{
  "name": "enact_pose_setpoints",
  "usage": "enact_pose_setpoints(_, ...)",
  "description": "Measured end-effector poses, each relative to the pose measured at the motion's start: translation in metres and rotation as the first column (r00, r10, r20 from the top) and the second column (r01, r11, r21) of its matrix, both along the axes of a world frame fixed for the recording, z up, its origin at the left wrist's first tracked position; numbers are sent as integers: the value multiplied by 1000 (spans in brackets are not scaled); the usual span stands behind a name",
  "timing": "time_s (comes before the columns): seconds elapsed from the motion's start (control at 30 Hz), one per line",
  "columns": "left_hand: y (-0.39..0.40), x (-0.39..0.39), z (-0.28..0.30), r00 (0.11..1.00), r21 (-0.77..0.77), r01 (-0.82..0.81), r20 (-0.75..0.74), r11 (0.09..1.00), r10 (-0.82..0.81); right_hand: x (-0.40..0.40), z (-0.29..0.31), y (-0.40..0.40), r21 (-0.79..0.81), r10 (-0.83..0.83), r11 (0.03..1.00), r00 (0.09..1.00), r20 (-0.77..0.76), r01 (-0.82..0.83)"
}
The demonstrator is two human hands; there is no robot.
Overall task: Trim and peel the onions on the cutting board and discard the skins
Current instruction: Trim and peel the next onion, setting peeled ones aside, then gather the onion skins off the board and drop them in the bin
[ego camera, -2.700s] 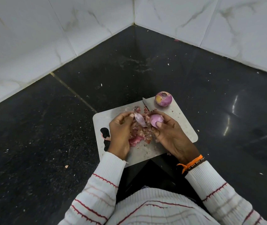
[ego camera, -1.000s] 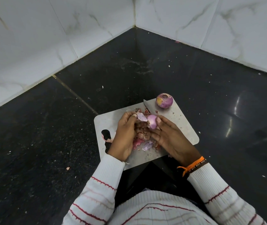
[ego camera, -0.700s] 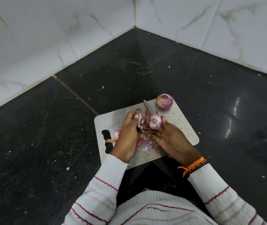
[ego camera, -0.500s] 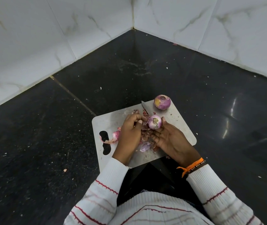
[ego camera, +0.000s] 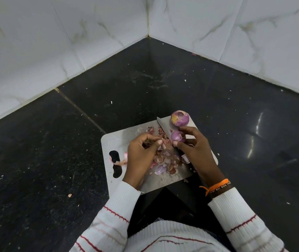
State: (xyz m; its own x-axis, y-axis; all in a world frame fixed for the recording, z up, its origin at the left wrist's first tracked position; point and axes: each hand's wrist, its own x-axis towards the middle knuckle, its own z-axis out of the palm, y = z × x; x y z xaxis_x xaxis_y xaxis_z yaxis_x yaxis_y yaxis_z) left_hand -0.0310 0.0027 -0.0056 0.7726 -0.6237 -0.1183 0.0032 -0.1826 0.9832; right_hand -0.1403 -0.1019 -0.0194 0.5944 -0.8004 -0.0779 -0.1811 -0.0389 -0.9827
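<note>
- Black tabletop [ego camera: 54, 160] in a white-tiled corner carries our cutting board [ego camera: 119, 140].
- Our right hand [ego camera: 194, 151] pinches the small onion [ego camera: 177, 136] above the skins [ego camera: 165, 159].
- Our left hand [ego camera: 141, 153], fingers curled, seems to pinch a skin scrap; we should peel in thin strips, clear of the knife [ego camera: 163, 127].
- Another onion [ego camera: 180, 118] sits on the board's far corner.

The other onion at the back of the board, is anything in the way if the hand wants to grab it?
Nothing visible blocks it. The second onion sits bare at the board's far corner, just beyond the right hand. But that hand's fingers already hold an onion, and the knife lies close by.
</note>
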Motion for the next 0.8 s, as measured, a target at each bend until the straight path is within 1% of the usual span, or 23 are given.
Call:
enact_pose_setpoints(0.07, 0, -1, -2, 1000, 14, 12, -6, 1000, -12, 0, -7, -9, -157, -84, 985, 993, -80, 70)
enact_pose_setpoints(0.2, -1, -2, -2, 998, 38, 54, 9, 998, -54, 2, -17, -21, -314, -186, 939, 974, -126, 139)
enact_pose_setpoints(0.3, -1, -2, -3, 997, 50, 65, 38, 997, -67, 4, -25, -28, -378, -253, 912, 946, -202, 163)
enact_pose_setpoints(0.43, 2, -2, -2, 994, 63, 86, 58, 994, -90, 6, -28, -33, -404, -303, 897, 914, -269, 178)
enact_pose_setpoints(0.5, 6, 5, 3, 984, 163, 129, 100, 978, -147, 4, -22, -29, -447, -336, 872, 908, -250, 200)
enact_pose_setpoints(0.57, 15, 18, 9, 952, 345, 155, 200, 926, -233, -1, -16, -20, -508, -313, 846, 922, -229, 161)
enact_pose_setpoints(0.6, 21, 27, 10, 924, 446, 150, 254, 882, -286, -4, -14, -14, -527, -266, 845, 929, -259, 94)
enact_pose_setpoints(0.63, 27, 36, 12, 890, 549, 140, 296, 824, -348, -8, -14, -7, -536, -206, 844, 924, -322, 1)
enact_pose_setpoints(0.67, 34, 44, 12, 857, 647, 135, 304, 751, -416, -11, -15, -1, -534, -150, 840, 904, -402, -98)
enact_pose_setpoints(0.73, 45, 52, 12, 836, 770, 165, 223, 617, -501, -17, -20, 8, -513, -83, 828, 856, -510, -226)
enact_pose_setpoints(0.8, 51, 53, 7, 845, 817, 227, 106, 531, -524, -18, -18, 11, -497, -64, 830, 842, -535, -252)
